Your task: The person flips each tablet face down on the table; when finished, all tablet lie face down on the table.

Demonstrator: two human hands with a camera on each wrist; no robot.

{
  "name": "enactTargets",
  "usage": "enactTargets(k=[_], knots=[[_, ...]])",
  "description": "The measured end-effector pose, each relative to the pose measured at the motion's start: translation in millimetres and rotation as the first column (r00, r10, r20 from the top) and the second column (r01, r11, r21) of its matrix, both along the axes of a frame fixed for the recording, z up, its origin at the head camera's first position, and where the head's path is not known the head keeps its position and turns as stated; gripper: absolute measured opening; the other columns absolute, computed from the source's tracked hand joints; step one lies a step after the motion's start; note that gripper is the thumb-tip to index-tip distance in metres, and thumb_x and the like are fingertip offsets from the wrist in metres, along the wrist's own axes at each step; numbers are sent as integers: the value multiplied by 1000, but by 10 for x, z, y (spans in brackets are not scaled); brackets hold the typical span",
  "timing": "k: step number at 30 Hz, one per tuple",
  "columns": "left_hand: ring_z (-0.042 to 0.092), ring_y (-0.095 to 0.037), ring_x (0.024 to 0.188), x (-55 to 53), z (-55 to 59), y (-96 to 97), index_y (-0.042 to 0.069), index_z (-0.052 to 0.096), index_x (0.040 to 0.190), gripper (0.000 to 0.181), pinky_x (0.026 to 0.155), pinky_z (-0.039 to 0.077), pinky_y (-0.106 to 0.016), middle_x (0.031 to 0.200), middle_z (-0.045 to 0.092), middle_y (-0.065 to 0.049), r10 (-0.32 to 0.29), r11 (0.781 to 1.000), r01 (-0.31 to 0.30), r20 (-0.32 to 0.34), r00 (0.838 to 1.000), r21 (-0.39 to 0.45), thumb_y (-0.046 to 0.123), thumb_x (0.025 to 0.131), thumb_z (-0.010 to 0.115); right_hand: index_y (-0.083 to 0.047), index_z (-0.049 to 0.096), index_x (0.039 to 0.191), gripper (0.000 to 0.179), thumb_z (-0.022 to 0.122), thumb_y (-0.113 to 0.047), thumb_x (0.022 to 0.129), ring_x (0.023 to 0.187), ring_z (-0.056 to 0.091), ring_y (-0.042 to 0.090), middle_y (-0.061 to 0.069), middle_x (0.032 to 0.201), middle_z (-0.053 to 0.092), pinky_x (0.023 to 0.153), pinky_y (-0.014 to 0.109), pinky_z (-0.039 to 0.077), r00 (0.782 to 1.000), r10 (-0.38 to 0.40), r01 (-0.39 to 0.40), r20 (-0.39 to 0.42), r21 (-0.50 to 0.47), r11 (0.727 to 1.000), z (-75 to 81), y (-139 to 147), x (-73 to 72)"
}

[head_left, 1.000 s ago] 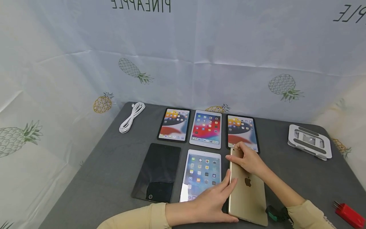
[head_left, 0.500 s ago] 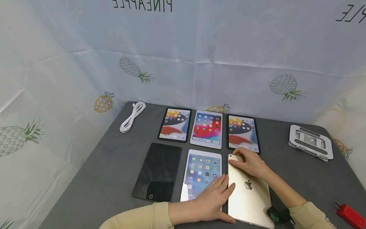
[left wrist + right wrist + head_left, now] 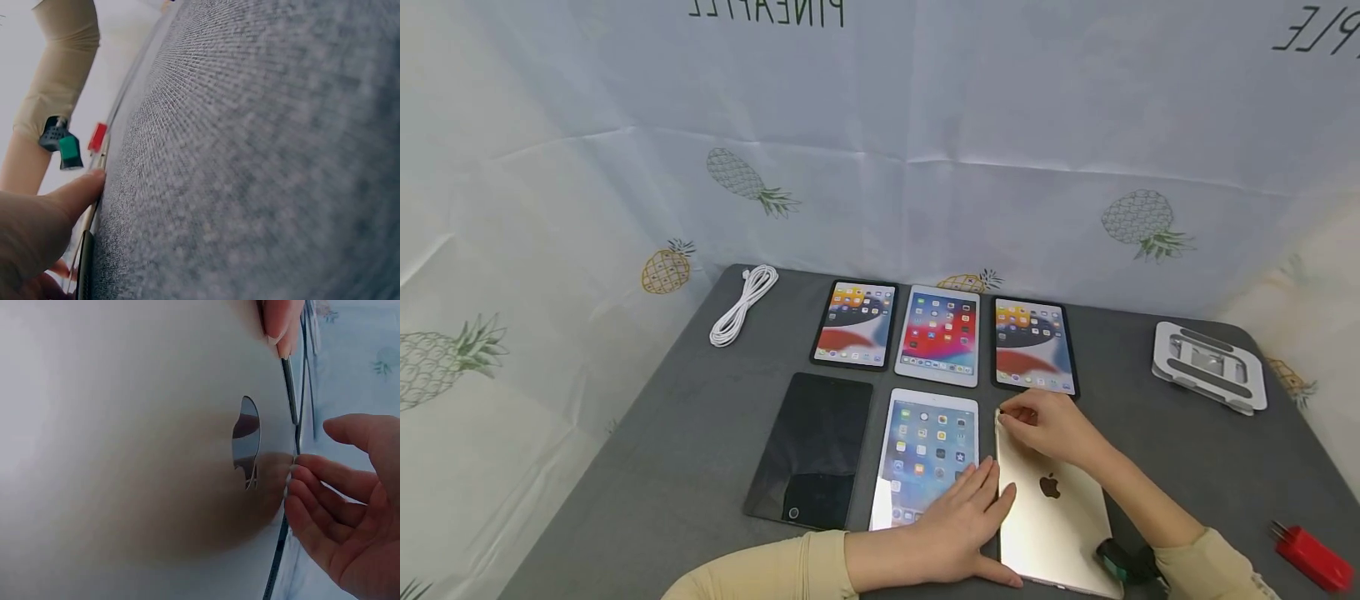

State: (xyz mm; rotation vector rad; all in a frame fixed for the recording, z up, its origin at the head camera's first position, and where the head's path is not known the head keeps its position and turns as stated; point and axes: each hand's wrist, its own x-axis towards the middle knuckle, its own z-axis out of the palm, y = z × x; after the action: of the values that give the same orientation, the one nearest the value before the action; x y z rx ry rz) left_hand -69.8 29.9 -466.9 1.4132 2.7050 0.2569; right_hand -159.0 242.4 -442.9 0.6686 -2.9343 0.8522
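The right hand [image 3: 1051,427] pinches the far-left corner of the gold tablet [image 3: 1037,546], back upward, right of the near white tablet [image 3: 923,446]. The left hand [image 3: 958,533], fingers spread, is at its left edge. Positioning seems in hand, calling for gentle nudges.

Gold tablet [image 3: 1051,529]: screen hidden, back uppermost; top edge partly covered by right hand [image 3: 1051,427]; cut off by left border, right-wrist view.
White tablet, front row [image 3: 921,450]: lower right corner hidden by left hand [image 3: 958,529].
2 sleeves [image 3: 767,571]: cut off at bottom border, head view.
Cloth backdrop [image 3: 1000,92]: 2 printed words cut off, 1 at top, 1 at right.
Screen icons [image 3: 950,328]: captions too small to read.
Red plug [image 3: 97,137]: blurred, left-wrist view.
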Motion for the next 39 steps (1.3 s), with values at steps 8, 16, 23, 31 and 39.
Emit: enactTargets(k=[8,16,23,31,39], knots=[[13,-27,148,-19,37,-83,10,34,152,90,118,16,-33,158,24,-17,-32,999,32,50,998,12,72,87,49,-5,68,114,24,66,-18,93,83,58,13,-2,97,65,74,32,55,995,10,-2,95,-90,996,37,-138,77],[22,-23,146,-111,138,-382,8,42,147,70,112,30,-33,157,29,-11,-76,965,31,164,983,260,48,94,60,-3,53,135,45,61,-26,98,110,59,33,17,129,58,87,51,52,959,-11,79,283,-232,969,95,-259,123],[23,-23,146,-116,176,-608,7,41,148,73,113,29,-32,158,28,-12,-145,956,105,128,981,276,48,92,63,-3,44,143,51,58,-27,99,124,49,39,21,141,47,101,57,41,933,-26,138,359,-292,947,62,-346,86],[18,-22,147,-79,105,-660,9,38,150,74,115,21,-29,158,27,-13,-210,967,194,83,974,163,51,93,59,0,46,141,49,57,-23,99,123,49,38,22,139,50,104,53,40,939,-5,114,343,-298,948,12,-425,22],[26,-21,145,-91,35,-630,12,42,148,62,113,24,-25,155,34,-10,-203,975,202,2,979,98,49,98,52,2,54,134,41,57,-18,98,112,56,33,20,131,55,98,49,46,960,44,28,278,-247,969,-22,-486,-59]])
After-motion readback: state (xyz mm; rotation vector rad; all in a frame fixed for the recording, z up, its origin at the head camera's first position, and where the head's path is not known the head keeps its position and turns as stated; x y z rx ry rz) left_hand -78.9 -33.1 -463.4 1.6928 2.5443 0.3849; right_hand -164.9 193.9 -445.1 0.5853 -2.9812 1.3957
